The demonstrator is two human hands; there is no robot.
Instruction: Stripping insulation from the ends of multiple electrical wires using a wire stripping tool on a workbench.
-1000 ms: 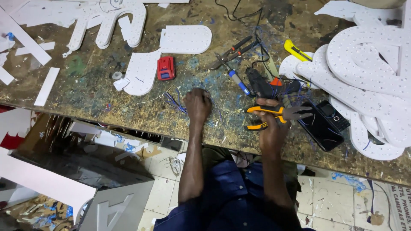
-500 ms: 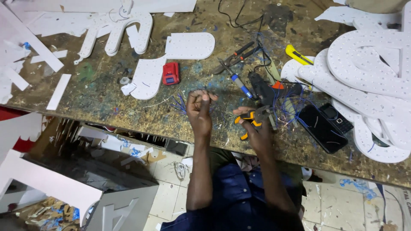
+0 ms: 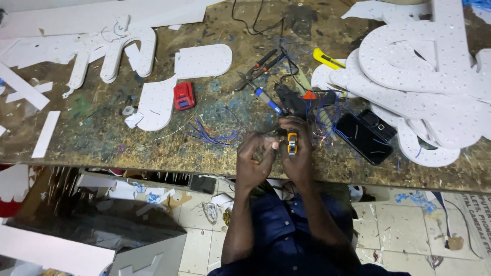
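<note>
The right hand (image 3: 299, 156) has its grip closed around a small yellow and black tool (image 3: 292, 143), held upright just over the near edge of the surface (image 3: 102, 138). The left hand (image 3: 255, 158) sits right against it, fingers curled in a narrow pinch at the tool's side; what it pinches is too small to tell.

The surface is one long slab, scuffed brown and flecked with blue and green paint. Its near edge runs straight across under both hands, with tiled floor (image 3: 409, 230) below. On the right lies a stack of big white cut-out letters (image 3: 419, 66), flat foam-like sheets dotted with tiny holes, overlapping so I cannot count them. At left sprawls another white cut-out (image 3: 110, 56), with a rounded white panel (image 3: 202, 60) and a curved one (image 3: 156, 102) beside it, and two loose white strips (image 3: 46, 134) near the left end.

The most open room is the bare stretch between the curved panel and the hands, crossed only by a bundle of thin blue wires (image 3: 212, 137).

Smaller things: two dark phones (image 3: 363, 137) lying side by side, one black glue gun (image 3: 291, 102), one pair of pliers (image 3: 258, 69), one blue-handled tool (image 3: 268, 99), one yellow knife (image 3: 327, 58), one red boxy item (image 3: 184, 95).
</note>
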